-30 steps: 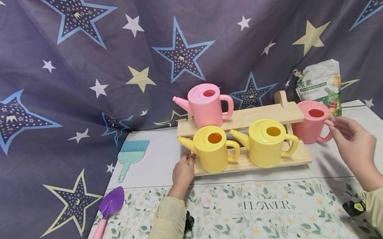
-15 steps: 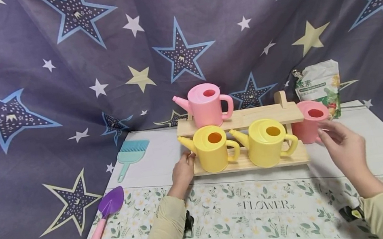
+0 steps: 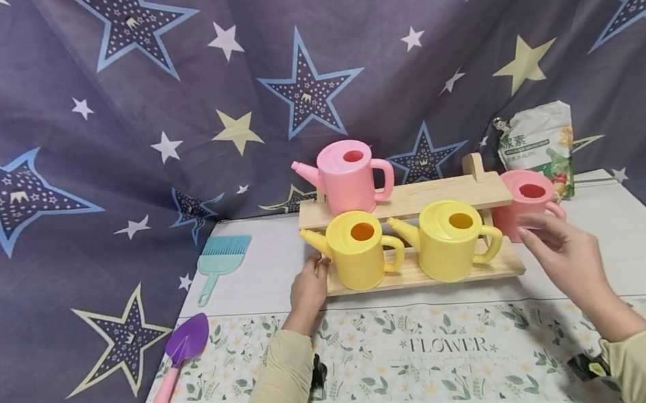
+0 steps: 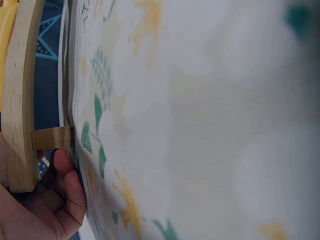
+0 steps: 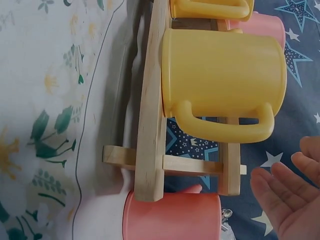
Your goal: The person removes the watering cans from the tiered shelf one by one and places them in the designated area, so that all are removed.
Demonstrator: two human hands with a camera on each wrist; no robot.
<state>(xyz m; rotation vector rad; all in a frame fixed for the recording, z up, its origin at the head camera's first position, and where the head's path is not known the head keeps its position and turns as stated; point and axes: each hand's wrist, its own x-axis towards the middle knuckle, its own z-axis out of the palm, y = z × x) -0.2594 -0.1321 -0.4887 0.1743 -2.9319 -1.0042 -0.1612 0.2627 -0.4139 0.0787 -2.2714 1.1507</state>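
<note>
My left hand [image 3: 308, 287] grips the left end of the wooden two-tier rack [image 3: 440, 197]; in the left wrist view its fingers [image 4: 75, 192] curl beneath the lower board. On that lower board stand two yellow watering cans [image 3: 358, 262], [image 3: 448, 253], spouts to the left. A light pink watering can [image 3: 348, 187] sits on the top board's left part. A darker pink watering can [image 3: 514, 216] stands on the table at the rack's right end. My right hand [image 3: 572, 256], holding nothing, hovers before it with loosely bent fingers, which in the right wrist view [image 5: 285, 195] are apart from rack and cans.
A white pouch [image 3: 538, 144] with a metal clip stands behind the darker pink can. On the table's left side lie a teal brush [image 3: 221, 260] and a trowel [image 3: 179, 352] with a purple blade and pink handle. A star-patterned curtain [image 3: 160, 100] hangs behind.
My right hand has moved left, from beside the darker pink can's handle to in front of its body. My left hand stays on the rack, and the cans keep their places.
</note>
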